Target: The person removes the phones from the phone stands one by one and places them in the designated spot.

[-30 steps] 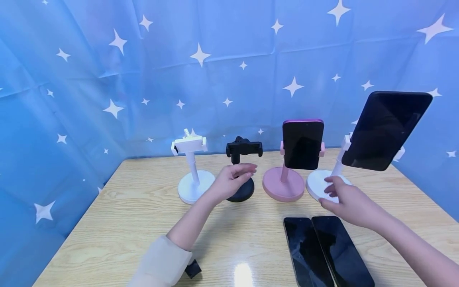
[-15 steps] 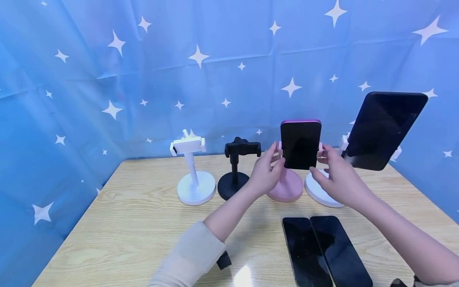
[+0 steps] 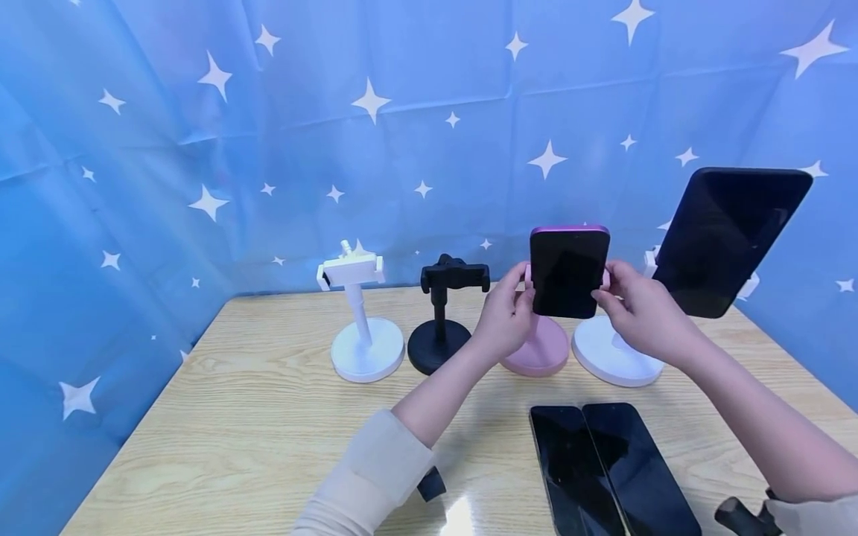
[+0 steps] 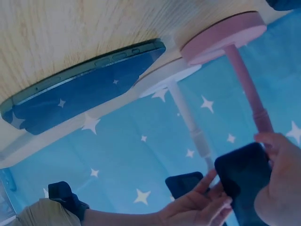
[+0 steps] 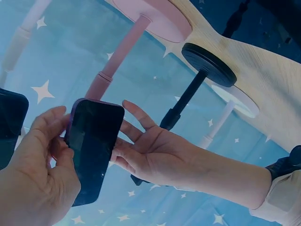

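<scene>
A phone with a pink edge (image 3: 570, 272) stands upright in the clamp of a pink phone stand (image 3: 539, 351). My left hand (image 3: 504, 318) grips the clamp's left side, its thumb near the phone's lower left edge. On the other side, my right hand (image 3: 646, 311) grips the clamp's right end, the thumb touching the phone's edge. The right wrist view shows the phone (image 5: 94, 150) between both hands, with some left fingers spread. Much of the clamp is hidden behind the phone and fingers.
A tablet (image 3: 733, 242) sits tilted in a white stand (image 3: 617, 357) at right. A black stand (image 3: 439, 346) and another white stand (image 3: 367, 350) are further left. Two dark phones (image 3: 576, 469) lie side by side in front. A blue star-patterned curtain (image 3: 302, 149) hangs behind.
Both hands have come in to the pink stand, the left from the black stand and the right from over the white stand's base. They now close on the clamp's two sides.
</scene>
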Action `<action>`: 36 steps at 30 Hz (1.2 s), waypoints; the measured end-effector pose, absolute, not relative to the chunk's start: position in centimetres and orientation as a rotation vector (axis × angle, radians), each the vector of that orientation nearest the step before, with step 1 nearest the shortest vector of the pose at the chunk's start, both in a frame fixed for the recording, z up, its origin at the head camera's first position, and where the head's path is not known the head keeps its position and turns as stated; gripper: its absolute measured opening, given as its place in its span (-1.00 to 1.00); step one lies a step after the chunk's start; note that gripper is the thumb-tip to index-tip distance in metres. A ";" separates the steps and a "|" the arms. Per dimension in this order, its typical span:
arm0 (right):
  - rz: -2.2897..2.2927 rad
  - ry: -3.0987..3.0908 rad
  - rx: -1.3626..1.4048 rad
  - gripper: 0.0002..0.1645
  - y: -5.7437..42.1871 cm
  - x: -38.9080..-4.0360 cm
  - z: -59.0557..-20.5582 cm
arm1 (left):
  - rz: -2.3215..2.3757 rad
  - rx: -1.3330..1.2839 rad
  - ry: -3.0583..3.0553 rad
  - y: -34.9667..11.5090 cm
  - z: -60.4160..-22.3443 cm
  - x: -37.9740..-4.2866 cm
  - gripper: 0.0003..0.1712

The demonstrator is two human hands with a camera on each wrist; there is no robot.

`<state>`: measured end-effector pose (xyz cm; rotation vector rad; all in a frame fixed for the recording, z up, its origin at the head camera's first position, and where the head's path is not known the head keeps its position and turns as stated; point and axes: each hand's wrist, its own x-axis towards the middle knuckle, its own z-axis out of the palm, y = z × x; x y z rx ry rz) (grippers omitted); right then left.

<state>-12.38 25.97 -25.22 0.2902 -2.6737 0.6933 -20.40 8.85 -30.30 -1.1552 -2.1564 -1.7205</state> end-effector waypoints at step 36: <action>0.669 -2.210 0.546 -0.61 26.0 -11.8 -27.7 | -1.663 -1.238 -2.031 7.6 -31.0 -19.4 -0.69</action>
